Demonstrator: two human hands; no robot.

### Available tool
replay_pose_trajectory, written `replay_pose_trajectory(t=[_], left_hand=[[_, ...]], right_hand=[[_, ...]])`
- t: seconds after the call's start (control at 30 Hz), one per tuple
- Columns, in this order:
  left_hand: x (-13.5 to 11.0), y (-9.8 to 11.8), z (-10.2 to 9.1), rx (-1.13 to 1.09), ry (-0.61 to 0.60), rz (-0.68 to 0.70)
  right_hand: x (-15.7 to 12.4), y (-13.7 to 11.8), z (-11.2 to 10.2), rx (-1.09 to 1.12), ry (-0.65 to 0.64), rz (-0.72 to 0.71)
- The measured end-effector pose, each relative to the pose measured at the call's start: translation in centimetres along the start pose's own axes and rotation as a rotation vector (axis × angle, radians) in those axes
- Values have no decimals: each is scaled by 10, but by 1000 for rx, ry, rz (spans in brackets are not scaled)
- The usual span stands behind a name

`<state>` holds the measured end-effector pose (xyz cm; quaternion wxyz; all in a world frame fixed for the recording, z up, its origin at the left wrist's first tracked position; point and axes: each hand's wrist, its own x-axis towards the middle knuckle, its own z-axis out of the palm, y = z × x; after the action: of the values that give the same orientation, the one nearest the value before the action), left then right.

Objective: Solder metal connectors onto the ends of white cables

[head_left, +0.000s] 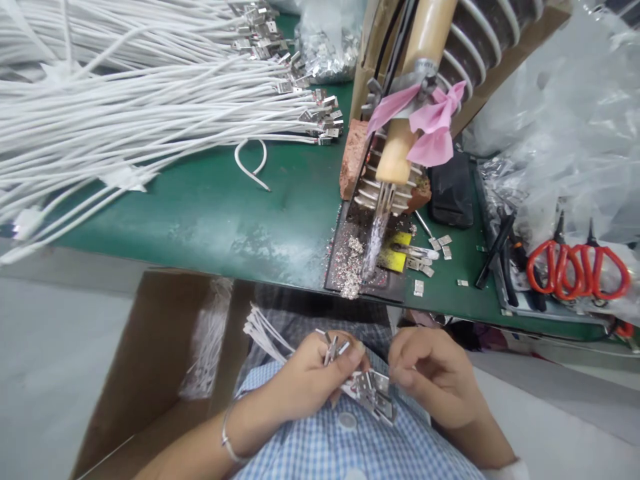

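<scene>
My left hand [310, 380] is closed round a small bunch of white wires [263, 333] whose metal terminals [373, 393] stick out to the right, close to my chest. My right hand [433, 377] is closed beside them, its fingertips pinching at the terminal ends. Both hands sit below the front edge of the green table [215, 213]. A soldering iron with a wooden handle [413, 100] hangs tip down over a dark metal tray [370, 267] strewn with solder bits.
A big bundle of white wires with terminals [150, 100] covers the table's left. A cardboard box [150, 360] stands at lower left. Red-handled scissors [580, 267], black tools [495, 250], a dark phone-like block [453, 190] and plastic bags [565, 113] lie at right.
</scene>
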<state>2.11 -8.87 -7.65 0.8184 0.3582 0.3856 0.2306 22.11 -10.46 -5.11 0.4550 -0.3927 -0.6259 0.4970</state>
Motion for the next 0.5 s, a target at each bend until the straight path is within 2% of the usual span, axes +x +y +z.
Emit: replay_pose_trajectory(t=[0.2,0.33,0.43,0.5], left_hand=[[4,-21,5,-152,42,-98],[4,-28,7,-233,28,-153],[4,-37,8,-263,15,-179],[3,-42,10,-265,6,-191]], right_hand=[[-2,4,8,-30,9,41],[7,14,8,-25,2,56],[20,21,1,4,-146,90],[30,23,-4,41,-394,44]])
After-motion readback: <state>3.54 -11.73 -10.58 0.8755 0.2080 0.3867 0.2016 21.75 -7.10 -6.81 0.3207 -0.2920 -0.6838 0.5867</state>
